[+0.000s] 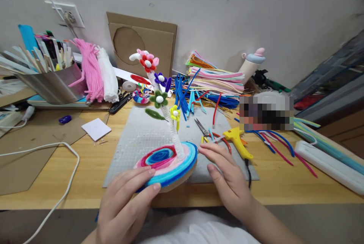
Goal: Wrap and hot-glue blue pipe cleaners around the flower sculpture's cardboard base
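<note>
A round base [187, 160] of coiled pipe cleaners in blue, pink and red on cardboard is tilted over the front of the cutting mat. My left hand [127, 198] grips its near left rim between thumb and fingers. From the base rises a white wrapped stem [174, 134] bearing several pipe-cleaner flowers: a red flower [148, 63], a purple flower [160, 79], a green flower [159, 99] and a yellow flower [174, 113]. My right hand [224, 175] is open beside the right rim, fingers stretched out; whether its fingertips touch the rim, I cannot tell.
On the grey cutting mat [127, 134] lie scissors [202, 127] and a yellow glue gun [237, 141]. Pipe-cleaner bundles [216, 79] stand behind. A metal container [57, 84] of sticks is at left, a white power strip [327, 164] at right. Cardboard [159, 43] leans on the wall.
</note>
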Motion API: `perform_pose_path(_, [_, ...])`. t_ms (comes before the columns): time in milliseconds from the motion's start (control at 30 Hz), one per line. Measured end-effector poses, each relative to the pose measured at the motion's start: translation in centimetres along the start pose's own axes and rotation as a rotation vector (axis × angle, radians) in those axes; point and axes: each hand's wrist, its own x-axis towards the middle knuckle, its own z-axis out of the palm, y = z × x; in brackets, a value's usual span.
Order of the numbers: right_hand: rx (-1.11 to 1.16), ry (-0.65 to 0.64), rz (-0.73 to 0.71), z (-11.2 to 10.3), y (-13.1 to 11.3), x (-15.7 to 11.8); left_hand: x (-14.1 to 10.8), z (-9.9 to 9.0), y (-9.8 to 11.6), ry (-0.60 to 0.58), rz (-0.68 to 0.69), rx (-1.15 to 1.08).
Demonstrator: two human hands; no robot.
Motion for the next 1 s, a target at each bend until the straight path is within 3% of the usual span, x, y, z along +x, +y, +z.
perform_pose_path(200, [0.173, 0.015, 0.095, 1.0, 0.2, 0.2, -0.2, 0.0, 0.0, 0.008, -0.013, -0.004])
perform_pose_path(367, [0.143, 0.015, 0.071, 0.9, -0.1, 0.0, -0.5, 0.2, 0.1, 0.021, -0.023, 0.003])
perform_pose_path(467, [0.075, 0.051, -0.036, 0.6, -0.7, -0.3, -0.5, 0.3, 0.1, 0.009, -0.008, 0.006])
perform_pose_path(633, [-0.029, -0.024, -0.308, 0.6, -0.9, -0.1, -0.3, 0.3, 0.0, -0.001, -0.013, 0.003])
perform_pose_path(800, [-0.19, 0.006, -0.378, 0.6, -1.1, 0.2, -0.1, 0.3, 0.0, 0.005, -0.015, 0.006])
perform_pose_path(1000, [-0.222, 0.037, -0.462, 0.6, -2.0, 0.6, -0.3, 0.3, -0.1, -0.017, 0.001, 0.006])
